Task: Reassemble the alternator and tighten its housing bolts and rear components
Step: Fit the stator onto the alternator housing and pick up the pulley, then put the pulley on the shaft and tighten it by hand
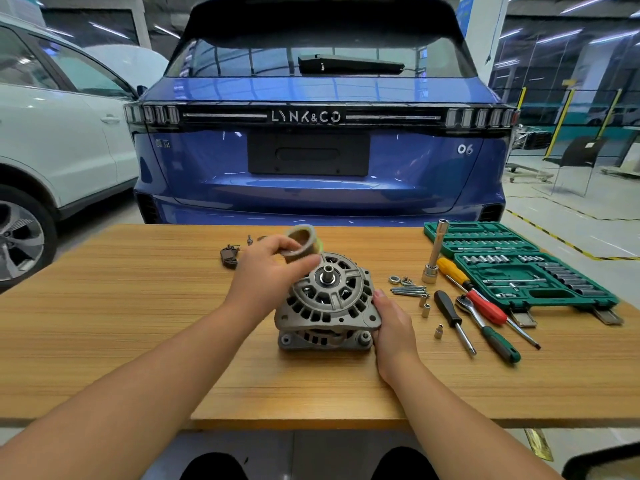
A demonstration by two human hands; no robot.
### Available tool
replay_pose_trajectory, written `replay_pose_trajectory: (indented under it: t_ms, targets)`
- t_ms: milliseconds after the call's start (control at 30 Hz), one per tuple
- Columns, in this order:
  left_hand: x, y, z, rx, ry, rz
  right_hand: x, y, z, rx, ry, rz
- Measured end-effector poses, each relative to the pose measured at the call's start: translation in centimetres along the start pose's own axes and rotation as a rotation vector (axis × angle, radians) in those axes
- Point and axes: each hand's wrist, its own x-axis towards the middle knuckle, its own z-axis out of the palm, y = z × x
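Your left hand (268,263) pinches the blurred pulley (302,243) above the alternator (327,303); your right hand (393,327) grasps its housing on the bench (138,306).

The pulley (302,244) in the left hand (268,268) is smeared with motion blur, its grooves impossible to read, and the fingers cover its near side. The alternator (327,303) loses its far-left edge behind that hand; its right flank sits under the right hand (393,327), so the grip there can't be made out fully. Far left on the counter (104,323), the dark part (229,256) and tiny fasteners (249,240) are too small to identify. The socket case (519,265) markings are unreadable. The white car (52,140) is cut off at the left edge.
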Motion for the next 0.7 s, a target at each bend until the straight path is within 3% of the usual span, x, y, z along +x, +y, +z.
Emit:
replay_pose_trajectory:
  t_ms: [200,700]
  targets:
    - [-1.1,1.5,2.5,0.257,-0.071,0.219,-0.3,-0.1,0.1,-0.019,0.003,-0.003]
    - [-0.2,0.2,2.7,0.327,-0.118,0.130,0.4,0.6,-0.2,0.020,-0.014,0.019]
